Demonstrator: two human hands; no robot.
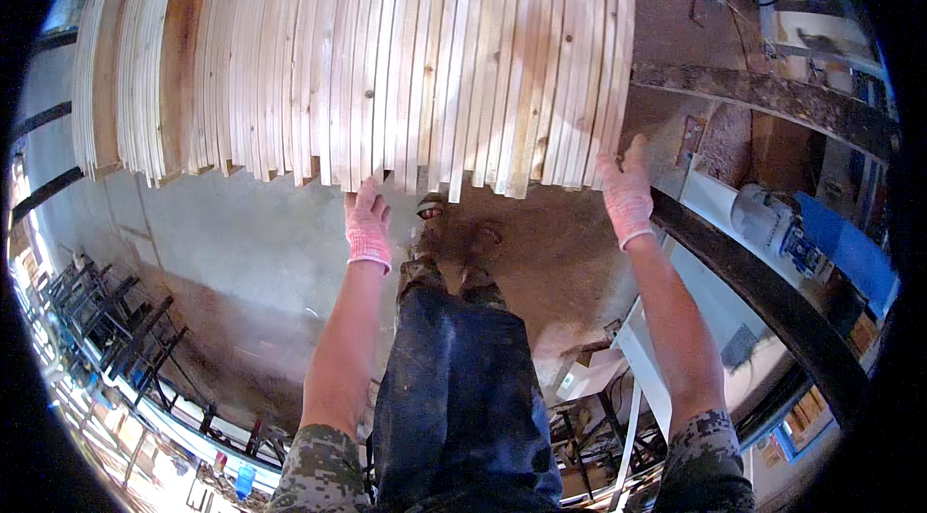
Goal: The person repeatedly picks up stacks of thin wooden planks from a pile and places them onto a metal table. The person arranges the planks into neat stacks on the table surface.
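Head view: a long row of pale, knotted wooden boards point(415, 59) is seen just beyond the pink-gloved left hand point(367, 226), fingers loosely parted, and left of the widely spread pink-gloved right hand point(629, 196). Contact cannot be confirmed; the row's far edge is cut off.

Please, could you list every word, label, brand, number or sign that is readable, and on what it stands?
There is no readable text.
Wooden boards: knots and grain, no lettering visible.
Background things: any markings are too small or blurred to read.
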